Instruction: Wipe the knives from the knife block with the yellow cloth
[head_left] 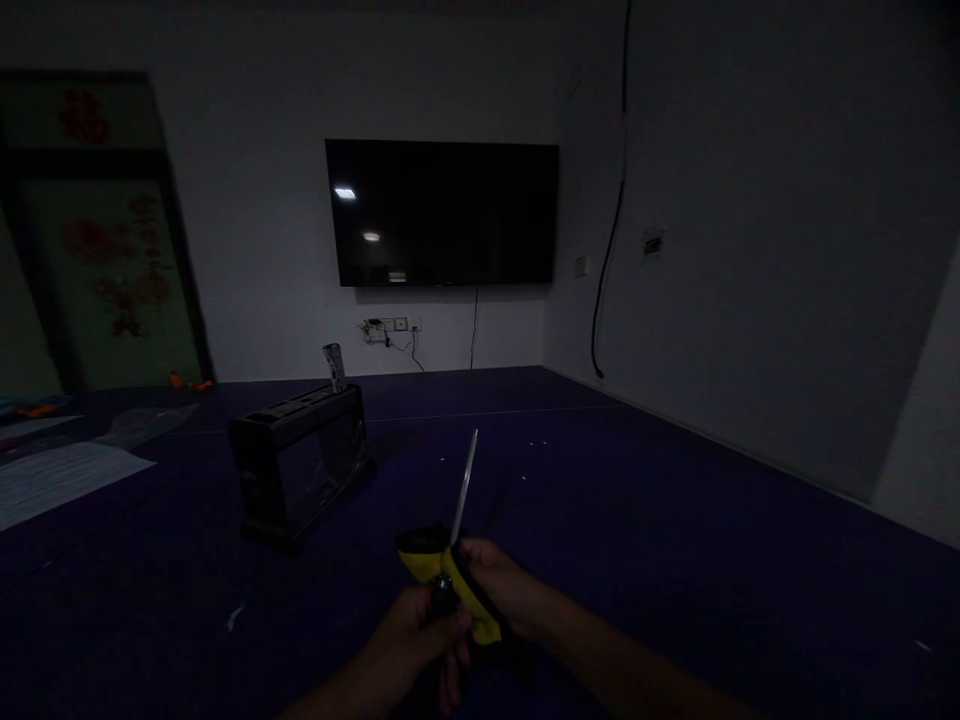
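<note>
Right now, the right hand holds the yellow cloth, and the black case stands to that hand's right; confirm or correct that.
Wrong side: the head view shows the black case to the left of the right hand, which does hold the yellow cloth.

left hand (411,632) partly hiding handle (444,597), paper (67,480) cut off

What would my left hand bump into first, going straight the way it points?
Probably the yellow cloth, just beyond your left hand; they may already touch, depth is unclear.
</note>
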